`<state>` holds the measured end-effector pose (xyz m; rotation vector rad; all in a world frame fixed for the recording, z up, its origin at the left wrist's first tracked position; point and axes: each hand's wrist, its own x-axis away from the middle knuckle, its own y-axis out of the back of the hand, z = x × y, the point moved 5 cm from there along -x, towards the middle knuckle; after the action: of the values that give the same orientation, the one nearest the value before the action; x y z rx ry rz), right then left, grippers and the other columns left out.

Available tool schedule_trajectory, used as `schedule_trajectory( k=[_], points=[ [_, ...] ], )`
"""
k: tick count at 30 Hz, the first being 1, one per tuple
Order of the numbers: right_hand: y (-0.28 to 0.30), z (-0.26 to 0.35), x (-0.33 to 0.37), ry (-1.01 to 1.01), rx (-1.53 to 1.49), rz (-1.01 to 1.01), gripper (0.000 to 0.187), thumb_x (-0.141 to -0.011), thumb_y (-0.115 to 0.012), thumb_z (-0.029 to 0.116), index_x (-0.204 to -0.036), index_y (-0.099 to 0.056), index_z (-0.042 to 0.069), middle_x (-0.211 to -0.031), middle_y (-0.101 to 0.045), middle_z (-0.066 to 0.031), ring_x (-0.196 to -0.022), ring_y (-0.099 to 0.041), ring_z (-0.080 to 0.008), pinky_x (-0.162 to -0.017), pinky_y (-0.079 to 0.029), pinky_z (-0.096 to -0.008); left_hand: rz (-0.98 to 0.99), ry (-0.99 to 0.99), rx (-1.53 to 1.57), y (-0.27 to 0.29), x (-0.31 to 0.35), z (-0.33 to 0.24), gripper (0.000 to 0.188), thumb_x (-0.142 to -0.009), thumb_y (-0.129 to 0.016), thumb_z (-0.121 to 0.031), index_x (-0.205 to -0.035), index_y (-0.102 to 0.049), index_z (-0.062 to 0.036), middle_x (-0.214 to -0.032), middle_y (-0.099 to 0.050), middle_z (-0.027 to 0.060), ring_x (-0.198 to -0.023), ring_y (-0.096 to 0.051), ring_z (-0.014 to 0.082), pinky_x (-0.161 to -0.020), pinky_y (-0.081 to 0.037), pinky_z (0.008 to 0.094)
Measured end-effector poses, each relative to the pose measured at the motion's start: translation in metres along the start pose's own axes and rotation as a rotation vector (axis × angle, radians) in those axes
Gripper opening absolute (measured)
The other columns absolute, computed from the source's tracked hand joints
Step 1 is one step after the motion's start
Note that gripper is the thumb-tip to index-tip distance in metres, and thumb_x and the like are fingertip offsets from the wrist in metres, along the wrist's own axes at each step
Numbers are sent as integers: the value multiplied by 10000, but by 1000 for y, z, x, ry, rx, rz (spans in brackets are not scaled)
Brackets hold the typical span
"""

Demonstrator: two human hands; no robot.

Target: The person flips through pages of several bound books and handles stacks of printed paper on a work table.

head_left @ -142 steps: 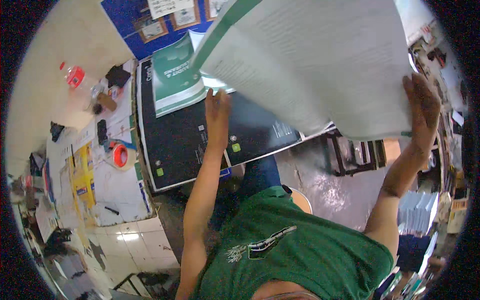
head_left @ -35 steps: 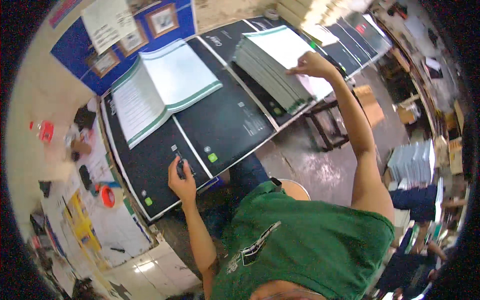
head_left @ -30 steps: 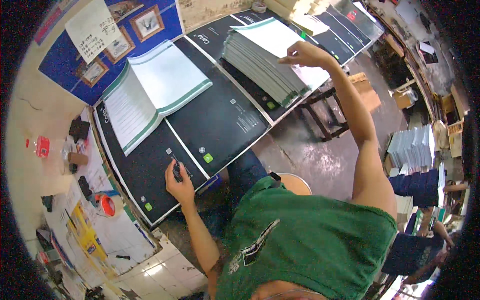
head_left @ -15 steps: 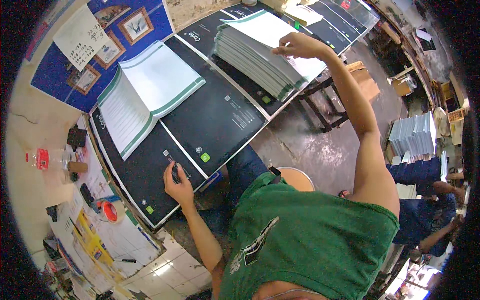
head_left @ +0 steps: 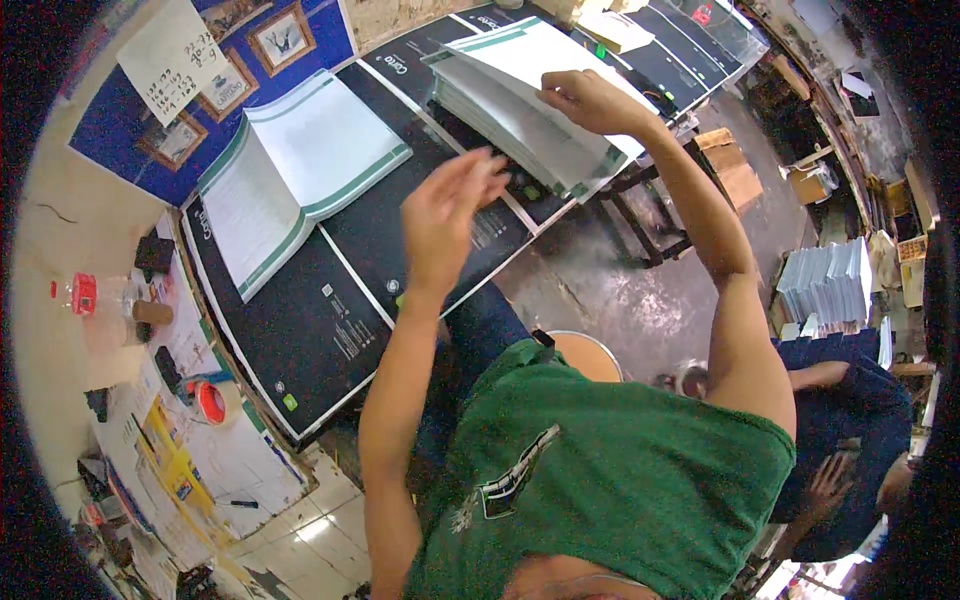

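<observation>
A thick paper stack (head_left: 520,95) lies upper centre on the black desk (head_left: 330,320); its top sheet is pinched at the near edge by the right hand (head_left: 590,100). Thin, limp sheets are best lifted by a corner. The left hand (head_left: 450,215) is held mid-frame, fingers spread, empty.

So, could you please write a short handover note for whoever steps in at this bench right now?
Left hand: raised, open, holding nothing, above the black sheets on the bench.
Right hand: fingers on the top sheet of the tall stack of white, green-edged sheets, lifting its edge.
Smaller pile of the same sheets lies further left on the black sheets.
Done: some sheets lie on the left pile.
Left: the tall stack still holds many sheets.
A co-worker in dark blue is close on the right.
</observation>
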<state>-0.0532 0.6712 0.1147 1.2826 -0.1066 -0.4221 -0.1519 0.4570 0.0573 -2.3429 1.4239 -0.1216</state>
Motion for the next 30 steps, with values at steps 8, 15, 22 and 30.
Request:
schedule_trajectory(
  k=[8,15,22,30],
  points=[
    [12,-22,8,-99,-442,85,380,-947,-583,404,-898,-629,30,-731,-591,-32,-679,-574,-112,-630,-532,-276,-154,360,137,-64,-110,48,348,-862,-734,-327,-949,-663,3,-888,-631,56,-782,-626,151,-700,-531,285],
    [6,-45,9,-148,-650,164,394,-880,-684,416,-875,-631,26,-786,-605,2,-763,-559,-80,-706,-501,-276,-114,447,189,-72,-113,51,479,-771,-788,-463,-995,-643,-65,-889,-654,50,-823,-648,186,-719,-535,318],
    [8,-47,9,-13,-467,147,358,-834,-736,366,-819,-632,23,-728,-592,0,-732,-548,-96,-739,-458,-278,-136,411,207,-70,-116,60,456,-768,-810,-412,-965,-662,-28,-901,-653,66,-812,-649,206,-721,-556,331],
    [8,-49,8,-90,-581,135,326,-848,-720,345,-839,-642,29,-733,-580,18,-710,-522,-73,-633,-428,-251,-60,397,262,-70,-115,61,333,-886,-701,-313,-1012,-646,-9,-940,-658,75,-839,-650,200,-736,-577,359]
  ],
)
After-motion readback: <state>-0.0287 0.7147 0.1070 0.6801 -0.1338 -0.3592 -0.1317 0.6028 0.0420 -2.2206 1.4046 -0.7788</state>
